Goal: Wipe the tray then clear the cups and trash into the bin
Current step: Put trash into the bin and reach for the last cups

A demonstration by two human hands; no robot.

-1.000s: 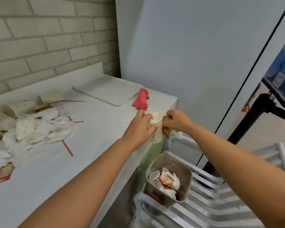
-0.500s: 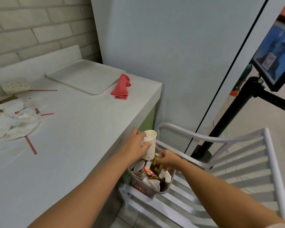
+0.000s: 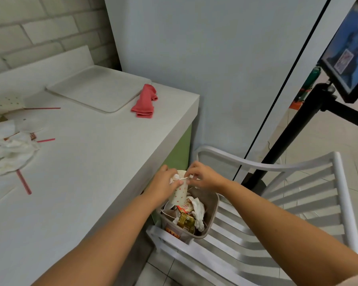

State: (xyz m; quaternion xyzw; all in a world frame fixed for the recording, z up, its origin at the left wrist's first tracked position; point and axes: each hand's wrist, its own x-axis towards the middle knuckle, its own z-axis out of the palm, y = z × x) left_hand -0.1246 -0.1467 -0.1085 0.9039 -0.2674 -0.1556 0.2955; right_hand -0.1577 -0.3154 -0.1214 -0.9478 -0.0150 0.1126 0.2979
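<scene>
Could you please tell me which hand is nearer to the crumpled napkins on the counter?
Left. The left hand grips the cup on its left side, right of the napkins; the right hand is beyond the cup, farther right.

One wide-angle view, worn on the person's head, looks forward and steeply down along both bare forearms [image 3: 112, 234], which enter from the bottom edge. The left hand [image 3: 164, 183] and right hand [image 3: 204, 178] meet at the white red-dotted paper cup [image 3: 179, 195] near the frame's middle, close under the lens, above the grey plastic bin [image 3: 213, 211] on the white slatted chair [image 3: 256, 166]. The white countertop [image 3: 91, 182] fills the left side, and the pale blue-grey wall panel [image 3: 215, 69] stands ahead
</scene>
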